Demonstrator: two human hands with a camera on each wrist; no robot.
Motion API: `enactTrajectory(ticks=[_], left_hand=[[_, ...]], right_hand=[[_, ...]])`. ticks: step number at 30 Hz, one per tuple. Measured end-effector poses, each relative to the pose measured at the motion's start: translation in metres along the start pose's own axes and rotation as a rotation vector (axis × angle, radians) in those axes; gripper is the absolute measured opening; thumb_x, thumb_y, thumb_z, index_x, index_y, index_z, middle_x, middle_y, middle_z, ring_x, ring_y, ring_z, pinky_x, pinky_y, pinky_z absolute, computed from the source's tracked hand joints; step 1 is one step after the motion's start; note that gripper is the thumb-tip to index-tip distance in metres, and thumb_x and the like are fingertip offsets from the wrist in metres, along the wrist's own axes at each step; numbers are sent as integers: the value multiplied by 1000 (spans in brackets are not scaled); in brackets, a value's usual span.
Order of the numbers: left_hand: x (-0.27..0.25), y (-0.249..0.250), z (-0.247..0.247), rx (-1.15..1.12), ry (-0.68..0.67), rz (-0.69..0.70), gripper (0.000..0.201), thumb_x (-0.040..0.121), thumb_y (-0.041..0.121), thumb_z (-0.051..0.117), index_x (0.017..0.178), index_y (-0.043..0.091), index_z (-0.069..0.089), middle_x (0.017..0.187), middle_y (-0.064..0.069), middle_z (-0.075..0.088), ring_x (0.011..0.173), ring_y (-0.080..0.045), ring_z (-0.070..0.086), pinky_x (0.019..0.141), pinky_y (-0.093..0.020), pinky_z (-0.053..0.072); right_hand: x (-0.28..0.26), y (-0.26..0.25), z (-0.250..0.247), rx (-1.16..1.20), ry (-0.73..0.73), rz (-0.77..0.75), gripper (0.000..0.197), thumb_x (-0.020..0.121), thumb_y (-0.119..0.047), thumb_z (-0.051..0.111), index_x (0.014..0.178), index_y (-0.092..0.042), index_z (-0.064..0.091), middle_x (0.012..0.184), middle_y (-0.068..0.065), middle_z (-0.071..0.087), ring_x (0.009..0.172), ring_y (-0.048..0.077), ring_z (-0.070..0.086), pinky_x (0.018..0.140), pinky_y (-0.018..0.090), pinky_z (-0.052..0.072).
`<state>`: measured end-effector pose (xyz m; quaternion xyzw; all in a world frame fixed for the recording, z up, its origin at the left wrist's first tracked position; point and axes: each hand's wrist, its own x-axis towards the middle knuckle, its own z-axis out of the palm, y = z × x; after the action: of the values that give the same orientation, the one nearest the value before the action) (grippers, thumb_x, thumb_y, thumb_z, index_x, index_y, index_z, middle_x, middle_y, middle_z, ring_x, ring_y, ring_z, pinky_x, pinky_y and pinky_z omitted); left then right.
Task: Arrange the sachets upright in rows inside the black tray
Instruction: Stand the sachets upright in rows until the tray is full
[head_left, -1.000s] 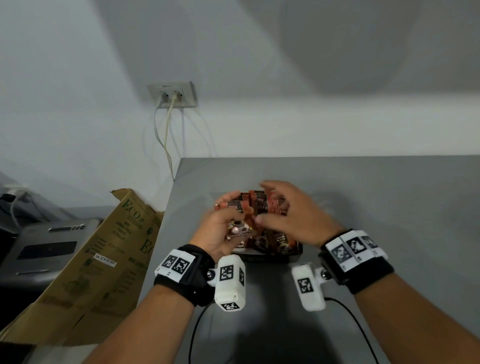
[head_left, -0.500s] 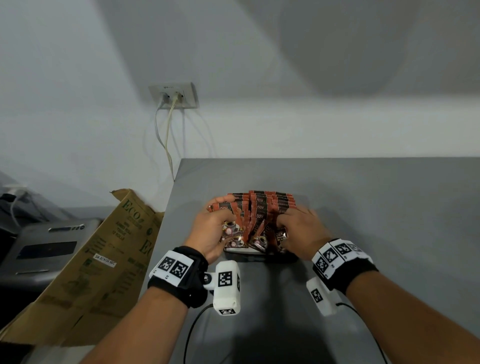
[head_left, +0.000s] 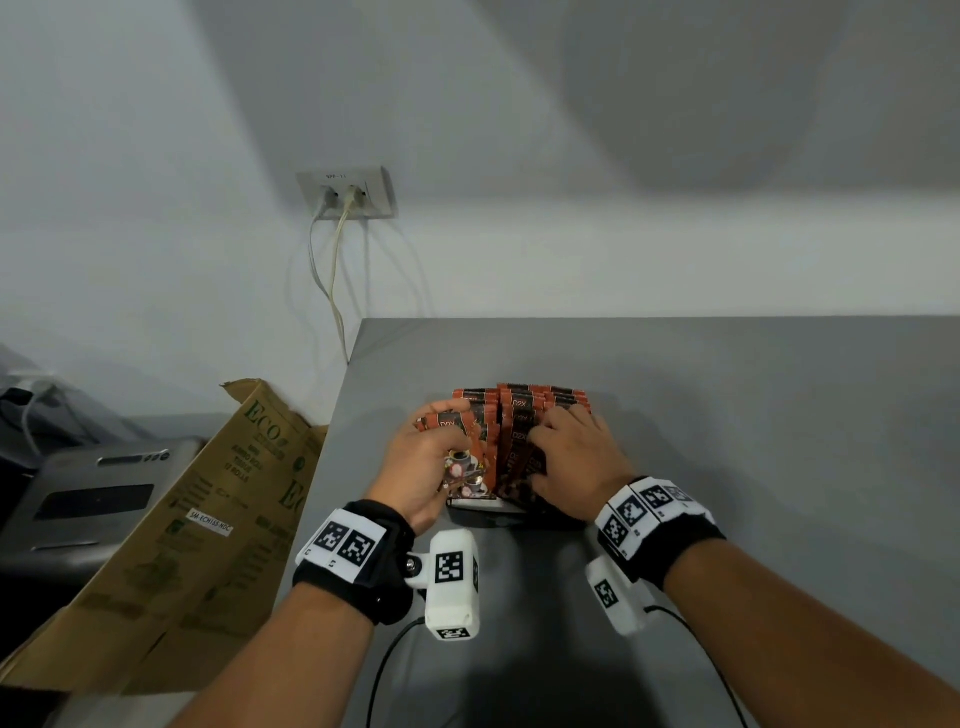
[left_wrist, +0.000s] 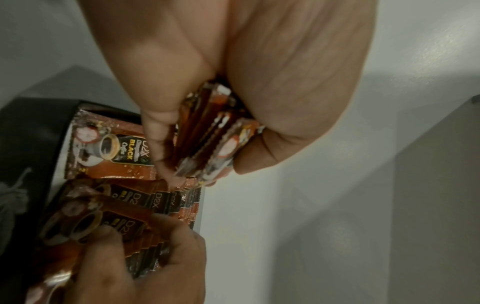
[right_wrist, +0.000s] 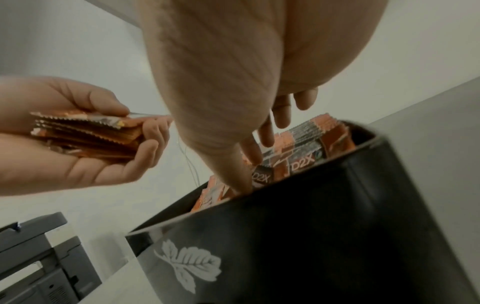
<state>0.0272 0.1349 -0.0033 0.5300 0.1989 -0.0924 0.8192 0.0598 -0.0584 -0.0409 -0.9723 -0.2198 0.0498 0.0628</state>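
Sachets (head_left: 519, 441): brown-orange foil coffee packets, most standing on edge in rows inside the tray (right_wrist: 324, 226), a black box with a white leaf print on its wall, set near your edge of the grey table (head_left: 753, 415). A further stack (right_wrist: 88, 133) sits outside the tray, gripped in your left hand (head_left: 426, 462) with thumb on top and fingers curled beneath, held just above the tray's left side. Your right hand (head_left: 571, 457) has hold of nothing that shows: fingers (right_wrist: 249, 152) fairly straight and spread, tips pressed down among the right-hand rows, steadying or parting them. Handling, as a judgement: each sachet is light, thin and limp, the foil slick, so packets will slide off one another and lean unless braced by their neighbours. Take them by the crimped top edge or pinch the flat faces; feed a few at a time into a gap your right fingers hold open. The near-left corner looks least filled. Surroundings: a cardboard box (head_left: 208, 519) off the table's left edge, a grey machine (head_left: 93, 499) beyond it, a wall socket (head_left: 345, 192) with two cords.
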Motion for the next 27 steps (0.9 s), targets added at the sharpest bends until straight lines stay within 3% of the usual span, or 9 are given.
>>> enactTrajectory(ticks=[2, 7, 12, 14, 18, 22, 27], left_hand=[[0, 1, -2, 2, 4, 9, 49, 78, -21, 47, 120, -1, 63, 107, -31, 69, 86, -38, 67, 74, -44, 57], [-2, 1, -7, -3, 16, 12, 46, 79, -22, 46, 115, 1, 65, 95, -21, 71, 76, -31, 69, 65, -37, 57], [-2, -2, -7, -9, 28, 18, 45, 79, -23, 45, 109, 3, 67, 95, -24, 72, 81, -35, 69, 72, -41, 58], [-3, -2, -6, -9, 23, 15, 46, 78, -23, 46, 111, 2, 66, 96, -25, 72, 83, -37, 69, 74, -44, 58], [-3, -1, -8, -4, 27, 9, 45, 79, -22, 46, 109, 3, 67, 91, -22, 72, 75, -32, 70, 65, -37, 57], [-2, -4, -8, 9, 35, 11, 46, 77, -23, 45, 110, 2, 66, 99, -27, 71, 84, -37, 68, 78, -46, 56], [-3, -5, -6, 17, 37, 0, 48, 79, -22, 45, 120, -4, 61, 111, -34, 68, 95, -44, 67, 90, -57, 53]], right_hand=[[5, -6, 4, -39, -17, 14, 47, 82, -45, 67, 122, -22, 60, 121, 0, 50, 115, 23, 41, 104, 38, 36], [8, -10, 10, -60, -23, 27, 50, 81, -41, 69, 124, -21, 55, 126, 1, 49, 117, 24, 42, 101, 39, 35], [11, -15, 14, -49, 2, -5, 44, 86, -28, 64, 128, -21, 52, 126, 2, 51, 118, 24, 42, 100, 39, 34], [12, -16, 15, -31, -1, -16, 47, 88, -31, 64, 133, -24, 51, 127, 1, 51, 120, 24, 42, 102, 39, 34], [7, -8, 12, -7, 11, -14, 56, 84, -47, 66, 135, -28, 49, 127, -3, 50, 120, 22, 42, 104, 39, 33], [1, -5, 14, -64, -24, -24, 60, 77, -52, 69, 127, -26, 50, 125, -2, 50, 116, 22, 43, 102, 39, 35], [5, -10, 18, -83, -14, -28, 51, 80, -40, 69, 126, -24, 52, 123, 0, 51, 114, 22, 43, 96, 37, 34]])
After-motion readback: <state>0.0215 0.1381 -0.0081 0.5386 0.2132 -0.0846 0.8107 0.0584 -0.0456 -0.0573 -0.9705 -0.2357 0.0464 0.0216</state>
